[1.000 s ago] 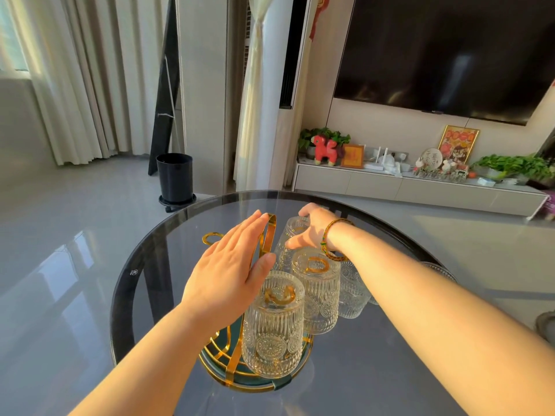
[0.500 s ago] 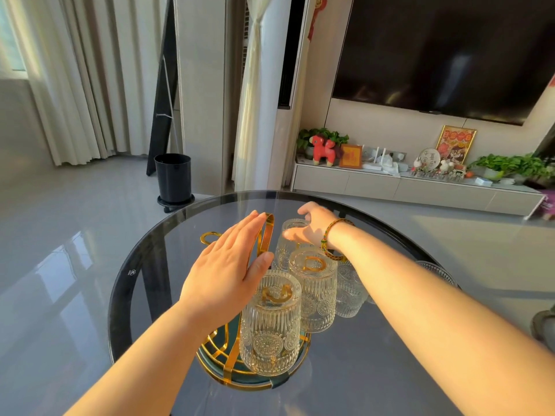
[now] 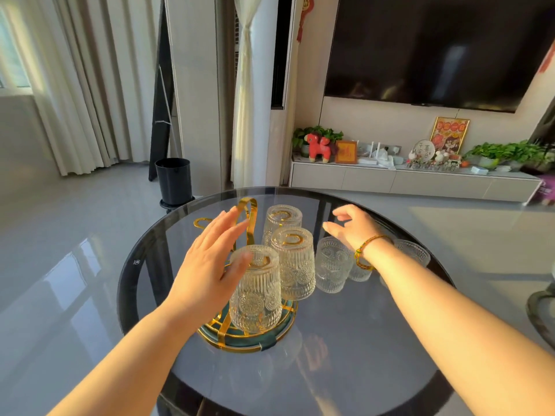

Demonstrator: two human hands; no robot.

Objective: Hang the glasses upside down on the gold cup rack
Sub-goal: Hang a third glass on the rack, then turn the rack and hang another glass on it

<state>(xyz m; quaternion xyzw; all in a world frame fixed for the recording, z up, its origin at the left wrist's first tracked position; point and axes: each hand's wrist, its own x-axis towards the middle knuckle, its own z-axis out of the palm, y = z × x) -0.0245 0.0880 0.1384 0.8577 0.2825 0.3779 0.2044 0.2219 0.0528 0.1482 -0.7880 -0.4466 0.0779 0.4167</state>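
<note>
Three glasses hang inverted on the gold cup rack; both hands are empty.

The gold wire cup rack with a round green-edged base (image 3: 240, 340) stands on the round dark glass table (image 3: 360, 349). Three ribbed clear glasses hang upside down on it: near (image 3: 255, 295), middle (image 3: 292, 262), far (image 3: 282, 220). Just right of the rack, more clear embossed glasses (image 3: 332, 265) stand on the table. The left hand (image 3: 210, 262) hovers flat against the rack with its fingers together, thumb by the near glass. The right hand (image 3: 354, 226), with a woven bracelet, hovers right of the rack, fingers loosely spread.

Small mark on glass table (image 3: 136, 261) rim, unreadable
</note>
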